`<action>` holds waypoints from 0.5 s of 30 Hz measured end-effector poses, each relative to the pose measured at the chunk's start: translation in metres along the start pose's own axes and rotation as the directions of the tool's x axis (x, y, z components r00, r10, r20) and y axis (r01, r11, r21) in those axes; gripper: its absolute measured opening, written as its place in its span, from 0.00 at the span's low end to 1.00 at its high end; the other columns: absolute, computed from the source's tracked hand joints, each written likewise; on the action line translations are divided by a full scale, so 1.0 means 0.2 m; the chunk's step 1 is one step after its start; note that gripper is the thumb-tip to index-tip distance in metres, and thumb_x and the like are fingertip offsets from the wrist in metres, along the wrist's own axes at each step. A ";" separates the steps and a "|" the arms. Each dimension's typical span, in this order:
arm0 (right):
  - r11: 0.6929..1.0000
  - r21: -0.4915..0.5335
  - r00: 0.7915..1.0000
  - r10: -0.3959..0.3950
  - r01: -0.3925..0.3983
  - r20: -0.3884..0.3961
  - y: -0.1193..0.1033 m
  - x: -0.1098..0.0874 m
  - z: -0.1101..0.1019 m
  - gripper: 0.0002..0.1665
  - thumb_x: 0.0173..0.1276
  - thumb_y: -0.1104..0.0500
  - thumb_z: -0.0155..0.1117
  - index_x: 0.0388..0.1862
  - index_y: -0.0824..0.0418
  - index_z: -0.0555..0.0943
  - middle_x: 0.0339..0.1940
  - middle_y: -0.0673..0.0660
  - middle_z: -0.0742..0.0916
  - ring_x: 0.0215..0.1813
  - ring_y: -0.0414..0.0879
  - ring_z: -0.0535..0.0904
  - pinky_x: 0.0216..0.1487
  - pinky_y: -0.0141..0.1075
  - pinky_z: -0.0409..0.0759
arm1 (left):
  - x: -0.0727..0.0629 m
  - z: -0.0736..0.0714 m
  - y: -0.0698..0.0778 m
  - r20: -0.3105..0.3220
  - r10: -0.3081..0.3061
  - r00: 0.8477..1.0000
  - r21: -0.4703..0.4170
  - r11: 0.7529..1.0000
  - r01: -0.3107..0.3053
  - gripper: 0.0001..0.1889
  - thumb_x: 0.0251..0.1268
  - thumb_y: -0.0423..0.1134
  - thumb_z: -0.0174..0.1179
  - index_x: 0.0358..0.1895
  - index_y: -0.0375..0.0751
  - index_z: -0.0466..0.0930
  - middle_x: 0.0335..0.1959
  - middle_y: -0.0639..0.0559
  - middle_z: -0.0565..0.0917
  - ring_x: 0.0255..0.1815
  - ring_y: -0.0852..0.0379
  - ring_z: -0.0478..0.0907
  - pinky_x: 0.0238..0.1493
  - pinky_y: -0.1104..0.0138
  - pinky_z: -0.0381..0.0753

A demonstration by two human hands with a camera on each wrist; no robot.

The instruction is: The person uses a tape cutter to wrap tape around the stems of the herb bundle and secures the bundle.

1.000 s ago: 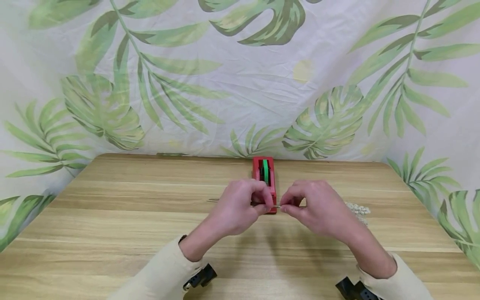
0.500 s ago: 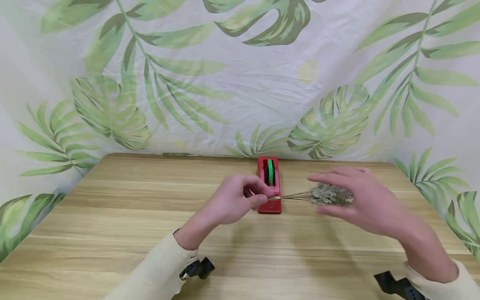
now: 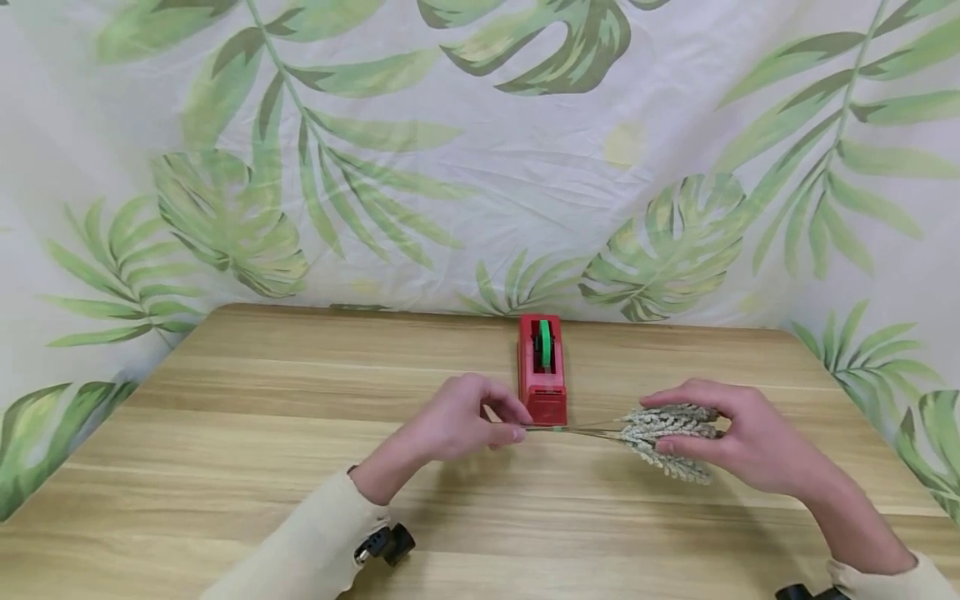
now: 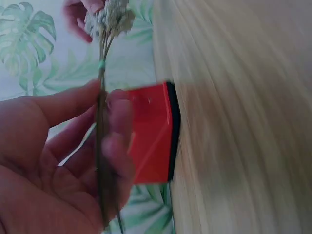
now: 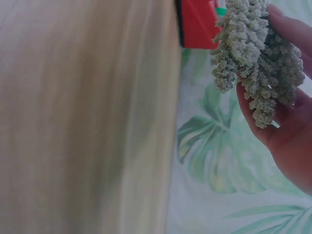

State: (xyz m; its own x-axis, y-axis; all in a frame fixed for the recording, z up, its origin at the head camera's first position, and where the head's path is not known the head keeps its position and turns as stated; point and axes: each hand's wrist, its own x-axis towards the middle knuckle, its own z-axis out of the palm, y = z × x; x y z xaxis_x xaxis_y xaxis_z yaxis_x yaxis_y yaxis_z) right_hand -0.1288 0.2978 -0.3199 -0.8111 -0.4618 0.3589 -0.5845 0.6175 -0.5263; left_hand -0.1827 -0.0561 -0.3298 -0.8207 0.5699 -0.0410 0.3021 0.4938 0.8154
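Observation:
A bunch of dried flowers with pale, grainy heads (image 3: pixel 633 432) lies level in the air in front of the tape dispenser. My left hand (image 3: pixel 453 425) pinches its thin stems (image 4: pixel 101 131) between thumb and fingers. Just beyond those fingertips, a small band of green tape (image 4: pixel 102 64) sits around the stems. On the other side, my right hand (image 3: pixel 750 437) cups the flower heads, with its thumb on the near side and fingers on the far side. Some fingers are hidden behind the heads in the right wrist view.
A red tape dispenser (image 3: pixel 527 367) with a roll of green tape (image 3: pixel 546 343) stands toward the back of the wooden table (image 3: pixel 300 400), close behind the stems. Behind the table hangs a leaf-print cloth (image 3: pixel 420 200).
The right hand left the stems near the left hand and moved right to the flower heads, its thumb and fingers now closer around them. The bunch came slightly nearer to me.

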 end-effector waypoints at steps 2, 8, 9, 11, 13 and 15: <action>0.999 0.006 0.999 0.044 -0.044 0.012 0.02 -0.01 0.01 0.26 0.61 0.59 0.83 0.59 0.47 0.88 0.53 0.44 0.92 0.55 0.30 0.86 0.56 0.19 0.78 | 0.00 -0.01 -0.02 -0.014 -0.003 1.000 0.087 0.996 0.005 0.03 0.64 0.34 0.75 0.38 0.46 0.91 0.33 0.57 0.90 0.34 0.57 0.86 0.35 0.68 0.81; 0.983 0.038 0.982 0.173 -0.177 0.081 0.09 -0.02 0.03 0.26 0.65 0.53 0.81 0.61 0.44 0.86 0.57 0.49 0.92 0.57 0.30 0.84 0.56 0.22 0.79 | -0.01 -0.04 -0.07 -0.040 -0.065 0.997 0.208 0.975 0.072 0.04 0.60 0.35 0.78 0.34 0.48 0.91 0.30 0.59 0.89 0.36 0.62 0.82 0.39 0.68 0.77; 0.981 0.045 0.979 0.183 -0.188 0.091 0.09 -0.02 0.04 0.26 0.65 0.52 0.81 0.62 0.46 0.86 0.57 0.49 0.92 0.57 0.30 0.84 0.56 0.23 0.79 | -0.01 -0.05 -0.07 -0.039 -0.076 0.996 0.214 0.973 0.083 0.05 0.60 0.35 0.78 0.34 0.48 0.91 0.30 0.59 0.89 0.35 0.62 0.81 0.40 0.68 0.77; 0.977 0.052 0.974 0.200 -0.207 0.109 0.11 -0.02 0.04 0.26 0.66 0.52 0.80 0.62 0.48 0.86 0.57 0.47 0.91 0.56 0.30 0.84 0.56 0.24 0.79 | 0.00 -0.05 -0.08 -0.039 -0.097 0.995 0.224 0.969 0.103 0.05 0.60 0.35 0.78 0.33 0.49 0.91 0.29 0.59 0.88 0.34 0.63 0.80 0.39 0.68 0.77; 0.974 0.054 0.970 0.211 -0.219 0.118 0.12 -0.03 0.04 0.26 0.66 0.52 0.80 0.62 0.51 0.86 0.56 0.46 0.91 0.55 0.31 0.84 0.56 0.24 0.80 | 0.00 -0.05 -0.08 -0.039 -0.108 0.993 0.239 0.964 0.114 0.05 0.59 0.35 0.78 0.32 0.49 0.91 0.28 0.59 0.88 0.33 0.63 0.80 0.38 0.68 0.76; 0.973 0.037 0.967 0.220 -0.227 0.127 0.12 -0.03 0.04 0.26 0.66 0.50 0.80 0.62 0.51 0.86 0.56 0.45 0.91 0.55 0.31 0.84 0.56 0.25 0.80 | 0.00 -0.04 -0.09 -0.042 -0.117 0.992 0.250 0.960 0.124 0.06 0.58 0.35 0.79 0.31 0.50 0.90 0.28 0.58 0.88 0.31 0.63 0.80 0.37 0.68 0.76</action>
State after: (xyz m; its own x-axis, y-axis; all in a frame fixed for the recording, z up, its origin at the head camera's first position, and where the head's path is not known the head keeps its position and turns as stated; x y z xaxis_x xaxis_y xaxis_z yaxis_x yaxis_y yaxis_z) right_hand -0.1381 0.3110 -0.3405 -0.9106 -0.3913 0.1333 -0.3842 0.6819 -0.6224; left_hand -0.1922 -0.0714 -0.3397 -0.8702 0.4798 -0.1122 0.3094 0.7093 0.6333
